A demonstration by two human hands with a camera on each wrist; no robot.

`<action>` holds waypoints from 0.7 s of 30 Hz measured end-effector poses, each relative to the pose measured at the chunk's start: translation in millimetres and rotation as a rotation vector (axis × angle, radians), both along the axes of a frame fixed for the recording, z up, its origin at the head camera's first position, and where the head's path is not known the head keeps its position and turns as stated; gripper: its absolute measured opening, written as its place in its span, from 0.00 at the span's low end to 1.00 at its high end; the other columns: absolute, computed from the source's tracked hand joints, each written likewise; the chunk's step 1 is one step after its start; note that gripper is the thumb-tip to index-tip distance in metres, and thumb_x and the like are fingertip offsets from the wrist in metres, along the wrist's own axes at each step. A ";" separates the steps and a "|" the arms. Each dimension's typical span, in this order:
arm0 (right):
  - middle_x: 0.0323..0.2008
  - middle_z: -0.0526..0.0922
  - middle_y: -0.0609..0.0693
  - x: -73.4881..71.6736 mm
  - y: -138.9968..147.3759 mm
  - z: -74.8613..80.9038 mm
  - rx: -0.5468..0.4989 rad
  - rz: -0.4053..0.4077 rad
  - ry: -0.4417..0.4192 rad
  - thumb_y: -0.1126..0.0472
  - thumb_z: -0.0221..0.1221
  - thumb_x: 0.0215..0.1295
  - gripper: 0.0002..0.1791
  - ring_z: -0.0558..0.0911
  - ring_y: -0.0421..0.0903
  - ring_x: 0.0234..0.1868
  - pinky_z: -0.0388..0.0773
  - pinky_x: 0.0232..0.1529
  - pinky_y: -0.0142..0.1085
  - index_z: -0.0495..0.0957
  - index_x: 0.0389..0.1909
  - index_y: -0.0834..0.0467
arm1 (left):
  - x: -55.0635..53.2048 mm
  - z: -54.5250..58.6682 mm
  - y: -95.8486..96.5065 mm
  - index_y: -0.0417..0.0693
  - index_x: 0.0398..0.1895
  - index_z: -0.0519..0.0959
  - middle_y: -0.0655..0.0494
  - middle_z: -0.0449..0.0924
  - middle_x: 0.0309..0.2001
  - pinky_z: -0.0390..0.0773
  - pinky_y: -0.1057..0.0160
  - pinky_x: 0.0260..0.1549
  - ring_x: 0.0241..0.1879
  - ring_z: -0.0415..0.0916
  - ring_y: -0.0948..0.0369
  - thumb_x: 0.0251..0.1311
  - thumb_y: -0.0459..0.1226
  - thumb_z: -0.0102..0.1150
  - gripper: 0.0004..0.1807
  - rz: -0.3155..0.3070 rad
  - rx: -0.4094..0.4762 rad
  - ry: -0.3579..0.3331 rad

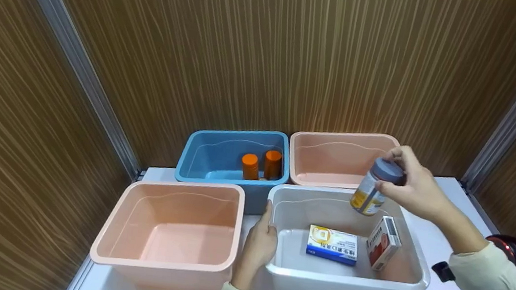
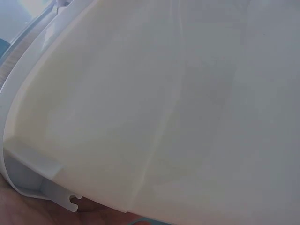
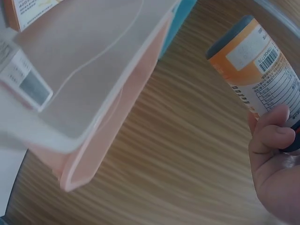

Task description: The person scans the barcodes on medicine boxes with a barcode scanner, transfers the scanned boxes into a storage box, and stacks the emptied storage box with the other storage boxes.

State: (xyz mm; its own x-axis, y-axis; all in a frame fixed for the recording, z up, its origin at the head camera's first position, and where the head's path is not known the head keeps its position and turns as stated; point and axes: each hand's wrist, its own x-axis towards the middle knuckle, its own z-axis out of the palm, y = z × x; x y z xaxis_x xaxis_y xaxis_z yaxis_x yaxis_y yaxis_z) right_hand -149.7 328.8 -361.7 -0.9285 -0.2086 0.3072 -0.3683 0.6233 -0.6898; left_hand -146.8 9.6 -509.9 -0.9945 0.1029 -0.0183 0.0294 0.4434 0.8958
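Observation:
My right hand (image 1: 413,184) grips a pill bottle (image 1: 369,196) by its blue-grey cap, thumb on one side and fingers on the other. It hangs tilted over the back right of the white bin (image 1: 340,279). In the right wrist view, the bottle (image 3: 262,70) shows an orange and white label with a barcode. The left hand (image 1: 259,244) holds the white bin's left rim; in the left wrist view part of it shows under the rim. A blue, white and yellow medicine box (image 1: 333,245) lies inside, beside a red and white box (image 1: 382,244) leaning on the right wall.
Left of the white bin stands a pink bin (image 1: 164,266). Behind are a blue bin (image 1: 208,151), holding two orange-capped bottles (image 1: 250,166), and another pink bin (image 1: 336,147). A dark rounded object (image 1: 515,255) sits at the right. Wood-grain panels enclose the table.

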 end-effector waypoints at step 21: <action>0.48 0.76 0.70 40.2 103.1 -11.1 0.199 -0.194 -0.080 0.69 0.64 0.59 0.26 0.80 0.49 0.23 0.76 0.20 0.38 0.73 0.59 0.54 | 1.7 -0.9 -0.8 0.50 0.82 0.50 0.50 0.54 0.78 0.60 0.41 0.68 0.74 0.56 0.47 0.77 0.33 0.42 0.33 0.009 -0.013 0.023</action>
State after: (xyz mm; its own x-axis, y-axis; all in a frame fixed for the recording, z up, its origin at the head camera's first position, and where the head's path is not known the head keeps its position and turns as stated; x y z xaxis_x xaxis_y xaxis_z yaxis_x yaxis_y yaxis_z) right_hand -109.6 431.9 -372.8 -0.9765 -0.0738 0.2026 -0.1787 0.8030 -0.5686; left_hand -145.1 8.9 -510.7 -0.9956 0.0936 0.0035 0.0459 0.4550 0.8893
